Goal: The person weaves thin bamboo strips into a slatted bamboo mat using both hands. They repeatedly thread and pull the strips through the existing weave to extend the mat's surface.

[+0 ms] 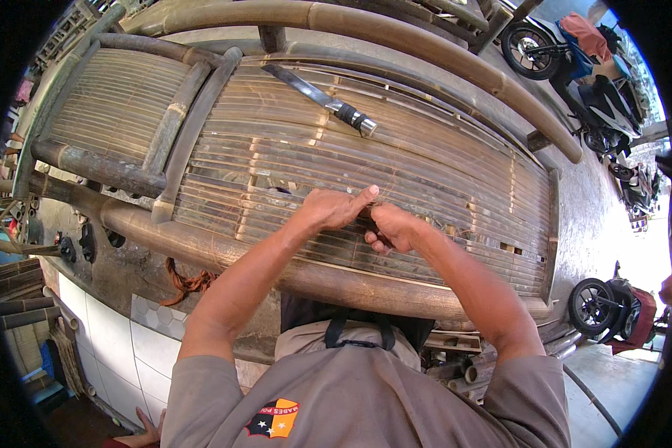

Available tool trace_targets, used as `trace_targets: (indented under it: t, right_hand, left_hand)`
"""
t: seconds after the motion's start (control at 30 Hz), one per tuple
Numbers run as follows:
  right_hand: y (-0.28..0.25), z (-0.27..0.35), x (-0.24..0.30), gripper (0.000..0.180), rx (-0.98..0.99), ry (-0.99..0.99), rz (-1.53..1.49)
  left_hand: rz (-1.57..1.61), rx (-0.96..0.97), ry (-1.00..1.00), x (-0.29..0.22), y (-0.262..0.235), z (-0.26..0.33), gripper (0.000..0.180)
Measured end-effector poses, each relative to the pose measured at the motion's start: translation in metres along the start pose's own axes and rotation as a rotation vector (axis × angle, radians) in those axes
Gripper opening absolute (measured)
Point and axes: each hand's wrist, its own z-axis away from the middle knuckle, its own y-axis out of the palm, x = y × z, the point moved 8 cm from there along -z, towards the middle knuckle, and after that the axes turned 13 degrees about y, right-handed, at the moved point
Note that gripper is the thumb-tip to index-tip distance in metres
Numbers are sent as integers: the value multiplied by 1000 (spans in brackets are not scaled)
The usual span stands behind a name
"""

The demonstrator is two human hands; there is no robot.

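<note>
My left hand (338, 209) is closed, its thumb pointing away to the right. Right beside it, my right hand (394, 227) is closed too, its fingers curled under. A small dark bit shows between the two hands, but what they grip is too small and hidden to name. Both hands are over the near half of a slatted bamboo bench (276, 160). Beyond them lies a large knife (317, 97) with a broad grey blade and a metal handle wrapped in black; neither hand touches it.
A thick bamboo rail (396, 293) runs along the bench's near edge, close to my body. Another rail (411, 39) curves along the far side. Orange-brown cord (189, 282) hangs below at left. Motorbikes (601, 97) stand at right. Someone's bare limb (151, 427) shows at lower left.
</note>
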Motion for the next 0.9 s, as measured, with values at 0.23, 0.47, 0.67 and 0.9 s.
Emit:
trace_targets:
  t: [0.23,0.47,0.67,0.9]
  right_hand:
    - [4,-21,1,23,-7,-106,-364]
    - [9,-31,-2,20,56,-41,-624]
    - [15,-24,-1,21,43,-37,-593]
    - [-9,-7,6,33,-142,-64,225]
  left_hand:
    - [-20,114,-83,0,5,-3,114]
    - [5,45,-45,2,1,-5,111]
    - [63,103,-10,2,3,-5,112]
    - [-41,-93,66,-2,-1,1,104]
